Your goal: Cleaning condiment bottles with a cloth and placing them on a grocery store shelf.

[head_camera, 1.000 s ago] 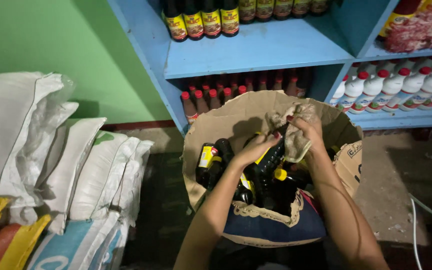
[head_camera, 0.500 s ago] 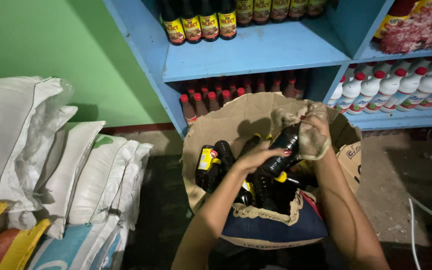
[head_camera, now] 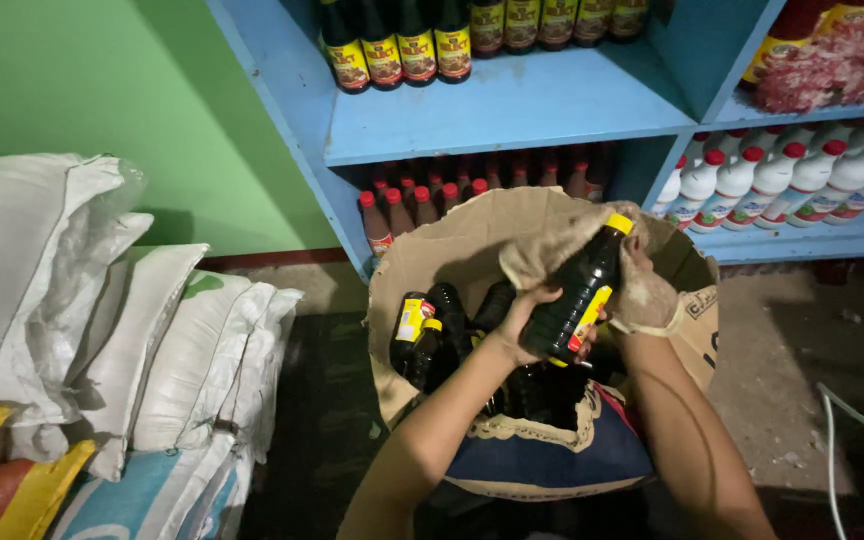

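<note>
A dark bottle point(head_camera: 580, 292) with a yellow cap is held tilted above the open cardboard box point(head_camera: 452, 250), cap up-right. The left hand point(head_camera: 522, 325) is clamped on its base; the right hand point(head_camera: 642, 290) wraps a cloth point(head_camera: 552, 235) around it.

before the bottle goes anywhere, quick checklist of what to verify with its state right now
1. Left hand grips the lower part of the dark bottle: ok.
2. Right hand holds the cloth against the bottle: ok.
3. Yellow cap on the bottle: ok; how tight, cannot tell.
4. Bottle lifted above those left in the cardboard box: ok.
5. Bare room on the blue shelf in front of its bottle row: ok.
6. Bottle wiped clean: cannot tell.
</note>
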